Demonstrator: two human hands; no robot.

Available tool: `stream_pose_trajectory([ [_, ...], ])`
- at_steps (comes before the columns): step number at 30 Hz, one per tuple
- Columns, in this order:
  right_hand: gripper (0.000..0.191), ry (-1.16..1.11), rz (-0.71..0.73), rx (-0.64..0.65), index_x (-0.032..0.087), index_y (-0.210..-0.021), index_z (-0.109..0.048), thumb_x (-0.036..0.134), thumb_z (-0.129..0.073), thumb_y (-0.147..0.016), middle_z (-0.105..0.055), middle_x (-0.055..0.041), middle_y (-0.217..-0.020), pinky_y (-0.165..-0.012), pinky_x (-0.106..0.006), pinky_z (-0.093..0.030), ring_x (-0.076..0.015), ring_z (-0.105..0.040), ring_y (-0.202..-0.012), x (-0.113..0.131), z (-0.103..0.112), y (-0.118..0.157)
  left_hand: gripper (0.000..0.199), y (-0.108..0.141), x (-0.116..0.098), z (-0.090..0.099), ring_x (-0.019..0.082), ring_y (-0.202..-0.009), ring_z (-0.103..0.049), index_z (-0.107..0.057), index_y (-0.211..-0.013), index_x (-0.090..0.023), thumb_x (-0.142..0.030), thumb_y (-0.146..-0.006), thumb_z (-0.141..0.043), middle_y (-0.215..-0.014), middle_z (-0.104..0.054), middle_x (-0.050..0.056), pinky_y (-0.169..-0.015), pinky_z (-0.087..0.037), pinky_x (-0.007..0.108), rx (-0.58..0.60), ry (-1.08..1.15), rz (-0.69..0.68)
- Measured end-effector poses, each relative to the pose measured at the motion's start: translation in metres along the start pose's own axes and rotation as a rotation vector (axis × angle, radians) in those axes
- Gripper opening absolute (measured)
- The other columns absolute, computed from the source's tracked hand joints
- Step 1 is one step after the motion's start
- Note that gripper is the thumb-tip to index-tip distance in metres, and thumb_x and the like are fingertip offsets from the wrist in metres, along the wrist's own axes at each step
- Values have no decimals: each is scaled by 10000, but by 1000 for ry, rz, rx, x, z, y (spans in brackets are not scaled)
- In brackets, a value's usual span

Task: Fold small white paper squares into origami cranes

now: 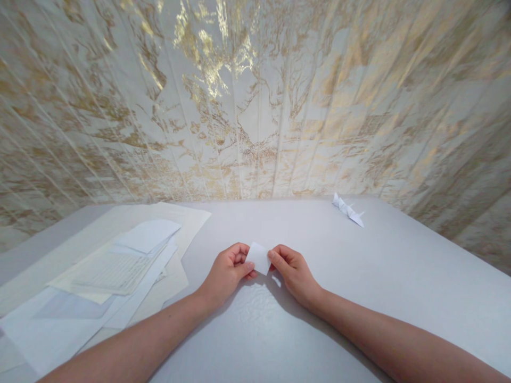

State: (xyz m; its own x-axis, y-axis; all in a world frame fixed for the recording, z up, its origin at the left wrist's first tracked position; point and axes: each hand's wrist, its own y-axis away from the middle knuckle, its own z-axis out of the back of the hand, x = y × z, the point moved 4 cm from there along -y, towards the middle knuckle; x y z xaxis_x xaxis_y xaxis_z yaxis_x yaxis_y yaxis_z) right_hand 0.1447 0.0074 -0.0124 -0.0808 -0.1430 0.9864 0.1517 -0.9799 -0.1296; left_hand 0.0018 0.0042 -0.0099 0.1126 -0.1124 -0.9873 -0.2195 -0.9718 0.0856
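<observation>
A small, roughly square piece of white paper [258, 258] is held up between my two hands, just above the table. My left hand [228, 270] pinches its left edge with the thumb on top and the fingers curled behind. On the other side, my right hand [294, 274] grips the right edge between thumb and fingers. Whether the paper is folded into layers I cannot tell. Shadows of both hands fall on the table below.
Loose papers [120, 271], some of them written on, lie spread in overlapping layers on the left of the white table [399, 276]. Folded white paper figures [348, 209] stand at the back right. A gold-patterned curtain [255, 106] hangs behind the table.
</observation>
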Motion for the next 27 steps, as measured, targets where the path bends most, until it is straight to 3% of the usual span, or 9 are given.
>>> stream_pose_trajectory([
  [8, 289, -51, 47, -56, 168, -741, -549, 457, -563, -738, -490, 34, -556, -520, -233, -345, -106, -444, -529, -2, 3, -2, 334, -4, 1, 7, 138, -567, -617, -618, -784, -125, -439, -682, -669, -653, -662, 39, -534, -465, 227, 1, 175, 26],
  [15, 265, -129, 50, 6, 163, -845, -567, 411, -572, -752, -542, 17, -589, -557, -248, -392, -116, -494, -556, -2, 0, 0, 264, -5, 2, 8, 145, -650, -636, -633, -754, -122, -352, -657, -718, -698, -672, 37, -645, -483, 247, 2, 184, 21],
  [21, 385, -162, 66, 70, 151, -816, -609, 525, -527, -780, -574, -16, -641, -608, -266, -419, -127, -510, -600, 4, 1, 2, 248, -4, -2, 8, 151, -671, -625, -644, -733, -126, -333, -630, -736, -687, -677, 40, -696, -476, 270, 6, 204, 7],
  [27, 366, -169, 35, 62, 152, -767, -610, 514, -558, -767, -584, -18, -670, -613, -250, -416, -126, -511, -623, 4, 2, 2, 182, -4, -1, 10, 129, -667, -598, -668, -749, -128, -255, -631, -725, -721, -677, 37, -683, -447, 241, 39, 156, -36],
])
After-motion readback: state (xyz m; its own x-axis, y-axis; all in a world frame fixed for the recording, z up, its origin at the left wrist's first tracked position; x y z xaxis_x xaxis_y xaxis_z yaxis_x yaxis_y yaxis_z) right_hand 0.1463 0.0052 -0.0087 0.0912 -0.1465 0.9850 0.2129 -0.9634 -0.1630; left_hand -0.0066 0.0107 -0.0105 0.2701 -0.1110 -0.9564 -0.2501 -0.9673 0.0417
